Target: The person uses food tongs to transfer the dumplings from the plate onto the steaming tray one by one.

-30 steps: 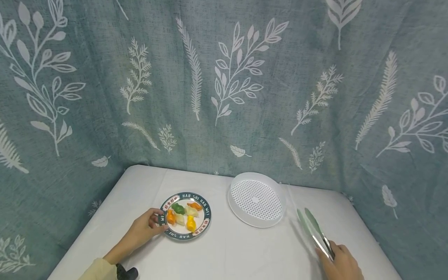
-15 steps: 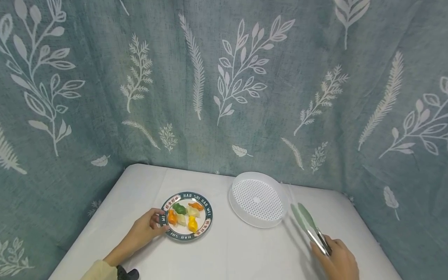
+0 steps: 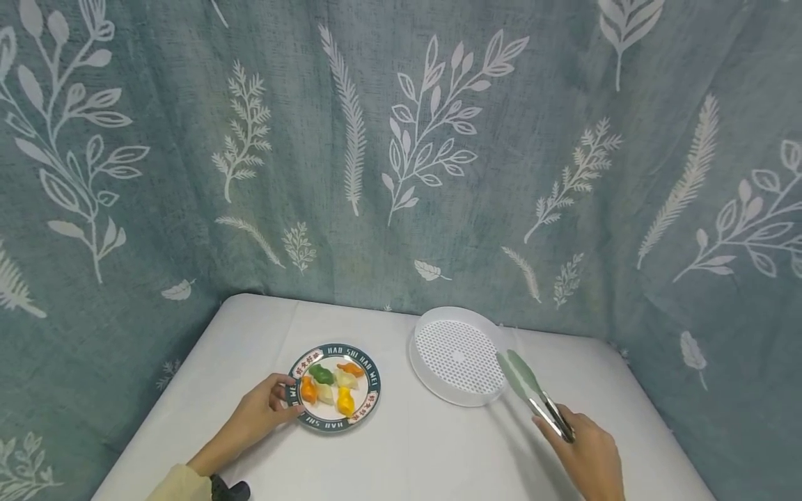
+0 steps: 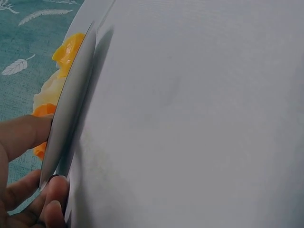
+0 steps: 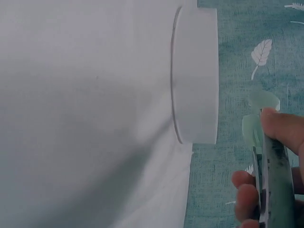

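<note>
At the left of the table in the head view, my left hand [image 3: 260, 412] grips the near-left rim of a round plate [image 3: 326, 424] with a dark green lettered border. In the left wrist view the thumb lies over the rim and fingers curl beneath it. Several dumpling-shaped pieces lie on the plate: a green one [image 3: 322, 374], yellow [image 3: 345, 401], orange [image 3: 308, 390] and pale ones [image 3: 344, 378]. My right hand [image 3: 585, 449] holds metal tongs [image 3: 545, 403] with pale green tips, raised near the right side of a white perforated steamer tray [image 3: 457, 356]. The tong tips stand slightly apart, holding nothing.
A white cloth covers the table [image 3: 432, 452]. Patterned green curtains [image 3: 376, 174] hang close behind it and on both sides. The steamer tray has a raised wall and stands near the back edge.
My right hand has moved left and up with the tongs, bringing their tips to the steamer tray's right side. The left hand stays on the plate, which has hardly moved.
</note>
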Tool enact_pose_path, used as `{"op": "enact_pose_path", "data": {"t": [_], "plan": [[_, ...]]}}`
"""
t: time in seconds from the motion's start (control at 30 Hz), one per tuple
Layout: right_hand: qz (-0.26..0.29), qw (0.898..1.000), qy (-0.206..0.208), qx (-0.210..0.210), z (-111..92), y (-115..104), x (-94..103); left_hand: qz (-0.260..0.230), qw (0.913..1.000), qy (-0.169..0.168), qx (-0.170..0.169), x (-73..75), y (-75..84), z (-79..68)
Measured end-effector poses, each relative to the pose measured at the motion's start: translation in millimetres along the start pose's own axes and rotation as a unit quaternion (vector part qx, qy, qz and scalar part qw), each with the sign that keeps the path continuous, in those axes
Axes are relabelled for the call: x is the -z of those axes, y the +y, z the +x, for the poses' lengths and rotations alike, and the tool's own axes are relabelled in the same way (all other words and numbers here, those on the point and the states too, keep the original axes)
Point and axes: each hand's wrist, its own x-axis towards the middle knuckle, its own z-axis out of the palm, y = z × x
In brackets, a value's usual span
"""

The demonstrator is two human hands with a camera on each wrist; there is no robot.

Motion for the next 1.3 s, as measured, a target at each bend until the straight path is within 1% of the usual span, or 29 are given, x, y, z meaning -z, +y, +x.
{"op": "enact_pose_path", "data": {"t": [0.13,0.3,0.43,0.57,0.7,0.87,1.1,1.17,1.3], "plan": [[-0.003,1.000,0.003,0.020,1.1,-4.7,-3.7,-0.002,1.0000,-0.001,0.000,0.1,-1.3,-3.2],[0.008,0.998,0.014,0.054,2.7,-11.7,-6.2,-0.007,0.9999,-0.004,-0.008,2.0,-0.7,-3.8],[0.031,0.996,0.019,0.079,12.1,-18.1,-10.7,-0.014,0.9997,-0.017,0.001,7.0,0.2,1.7],[0.048,0.995,0.006,0.089,18.2,-25.6,-15.1,-0.024,0.9991,-0.032,0.016,9.1,-0.3,7.7],[0.045,0.994,-0.010,0.099,22.9,-33.0,-18.9,-0.026,0.9987,-0.036,0.027,8.2,0.2,8.7],[0.045,0.992,-0.028,0.115,27.8,-42.7,-24.8,-0.028,0.9987,-0.030,0.029,8.1,-1.3,6.2],[0.045,0.991,-0.072,0.104,27.9,-57.7,-30.5,-0.026,0.9987,-0.029,0.032,6.0,-2.4,4.1],[0.048,0.990,-0.078,0.106,28.0,-61.7,-32.3,-0.027,0.9987,-0.031,0.032,5.2,-2.5,3.8],[0.063,0.987,-0.076,0.126,29.9,-70.7,-37.9,-0.028,0.9990,-0.024,0.025,4.0,-3.6,3.7]]}}
